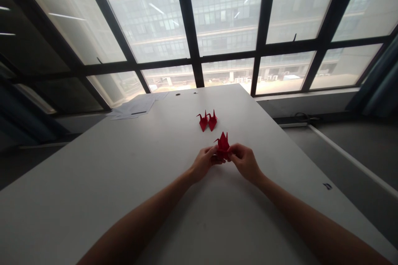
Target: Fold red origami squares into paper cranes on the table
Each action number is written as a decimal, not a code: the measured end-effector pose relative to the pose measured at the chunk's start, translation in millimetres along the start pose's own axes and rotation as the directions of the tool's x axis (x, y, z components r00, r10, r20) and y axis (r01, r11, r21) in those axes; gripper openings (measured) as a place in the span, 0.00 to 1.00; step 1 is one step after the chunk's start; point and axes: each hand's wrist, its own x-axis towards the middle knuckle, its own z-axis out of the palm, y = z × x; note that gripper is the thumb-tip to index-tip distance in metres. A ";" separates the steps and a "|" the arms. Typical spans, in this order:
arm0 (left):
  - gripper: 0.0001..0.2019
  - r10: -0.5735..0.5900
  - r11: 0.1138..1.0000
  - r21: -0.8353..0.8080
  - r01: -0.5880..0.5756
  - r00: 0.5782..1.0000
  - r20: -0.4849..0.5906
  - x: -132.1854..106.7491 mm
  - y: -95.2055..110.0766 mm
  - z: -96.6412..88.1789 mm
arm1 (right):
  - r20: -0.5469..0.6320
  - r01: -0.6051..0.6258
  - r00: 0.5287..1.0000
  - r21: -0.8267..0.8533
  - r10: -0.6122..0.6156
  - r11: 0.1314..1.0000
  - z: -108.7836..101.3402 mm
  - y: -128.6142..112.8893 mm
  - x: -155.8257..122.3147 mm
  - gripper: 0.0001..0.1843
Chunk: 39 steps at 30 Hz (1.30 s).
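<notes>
A red paper crane (pixel 223 144) sits between the two hands, above the near part of the table (pixel 130 186); whether its underside touches the tabletop cannot be told. Its lower part is partly covered by fingers, and the fine folds are too dark to make out. On the crane's left side, the left hand (pixel 202 163) has its grip closed about the paper, thumb in front, some fingertips hidden behind it. On its right side, the right hand (pixel 244 160) keeps a narrow pinch on the crane's edge, its other fingers curled out of sight. Both forearms are cut off by the lower frame edge. Just beyond the crane stand two more red cranes (pixel 212 122), side by side. Farther off to its left lie white papers (pixel 132 106), their content unreadable, with a dark, slim object (pixel 139 112) on them. Well to the crane's right, near the table's edge, is a small dark mark or item (pixel 327 186), too blurred to identify.
</notes>
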 end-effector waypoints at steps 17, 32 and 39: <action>0.20 0.205 0.975 0.102 -0.197 0.976 -0.073 -6.1 -3.7 6.2 | -0.043 -0.014 0.999 -0.048 0.012 0.999 -2.0 0.6 1.0 0.15; 0.11 0.373 0.876 0.378 -0.299 0.917 -0.140 -5.2 -4.6 6.2 | -0.050 0.075 0.995 -0.145 -0.083 0.987 -0.4 -2.4 -1.0 0.14; 0.13 0.351 0.900 0.308 -0.309 0.932 -0.091 -6.1 -3.8 8.0 | 0.006 0.133 0.990 -0.296 -0.137 0.946 -3.1 -5.5 1.0 0.07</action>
